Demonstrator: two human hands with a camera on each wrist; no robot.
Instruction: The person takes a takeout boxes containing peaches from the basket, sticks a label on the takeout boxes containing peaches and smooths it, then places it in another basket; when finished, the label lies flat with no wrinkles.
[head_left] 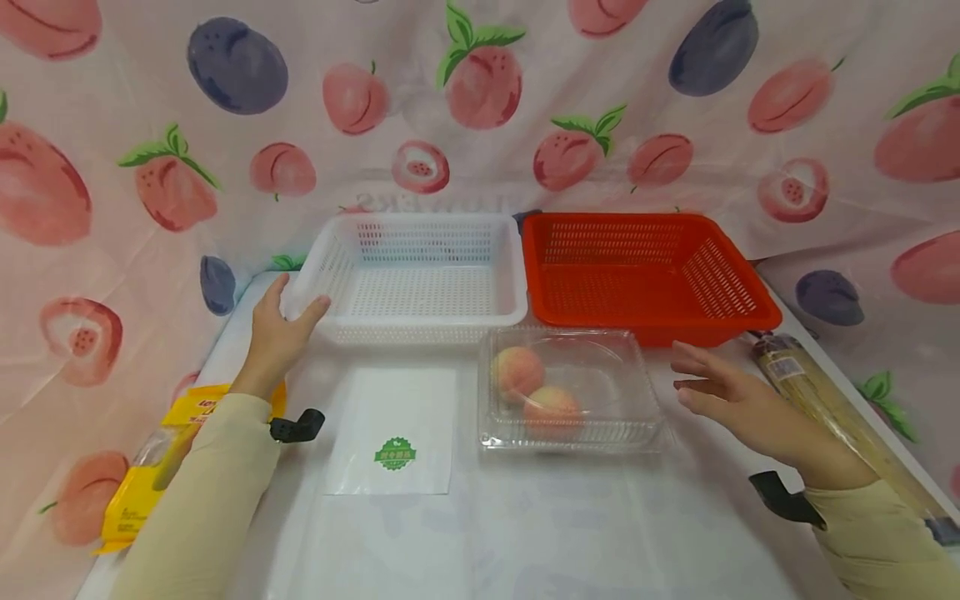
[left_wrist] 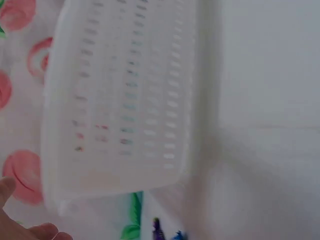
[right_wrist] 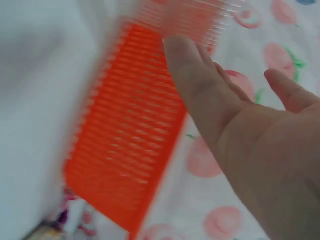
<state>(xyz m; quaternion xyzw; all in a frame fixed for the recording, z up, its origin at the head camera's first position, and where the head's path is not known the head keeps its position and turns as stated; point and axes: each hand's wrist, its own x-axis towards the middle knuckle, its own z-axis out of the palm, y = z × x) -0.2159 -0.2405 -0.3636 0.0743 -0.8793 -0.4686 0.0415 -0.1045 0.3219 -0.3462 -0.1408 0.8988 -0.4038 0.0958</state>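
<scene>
My left hand [head_left: 276, 340] is beside the front left corner of a white plastic basket [head_left: 420, 320], thumb and fingers spread and holding nothing. The left wrist view shows the basket's slotted side [left_wrist: 120, 110], with a gap between it and the visible fingertips. To the right of a lidded clear plastic box [head_left: 615, 387], my right hand [head_left: 738, 408] hovers with its fingers extended, grasping nothing. Inside the box lie two peaches, one at the back left [head_left: 517, 373] and one at the front [head_left: 552, 412].
A red plastic basket [head_left: 652, 317] stands right of the white one, behind the box. A flat white bag with a green emblem [head_left: 390, 417] lies left of the box. A yellow package [head_left: 131, 508] sits by the left sleeve; a long tan-filled pack [head_left: 847, 433] lies along the right edge.
</scene>
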